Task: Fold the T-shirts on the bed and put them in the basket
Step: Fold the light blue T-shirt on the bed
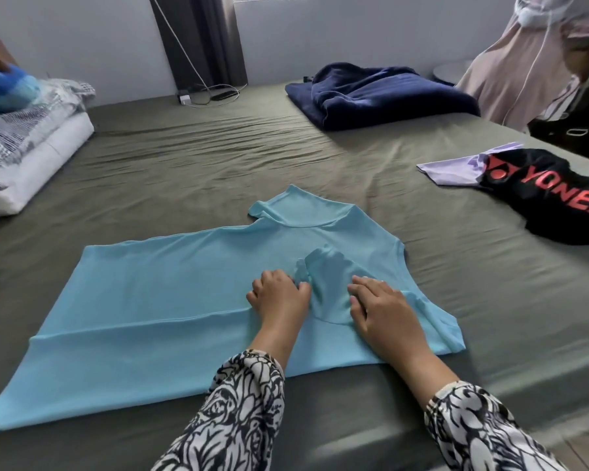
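Light-blue T-shirt (170, 311) lies on the bed (218, 158); left hand (279, 294) pinches its folded sleeve, right hand (378, 307) presses flat.

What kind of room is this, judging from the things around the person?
Most likely a bedroom. The person's hands work at a wide bed with an olive-green sheet; a stack of folded patterned bedding on a white pillow lies at its left edge, and a dark curtain hangs beside a window.
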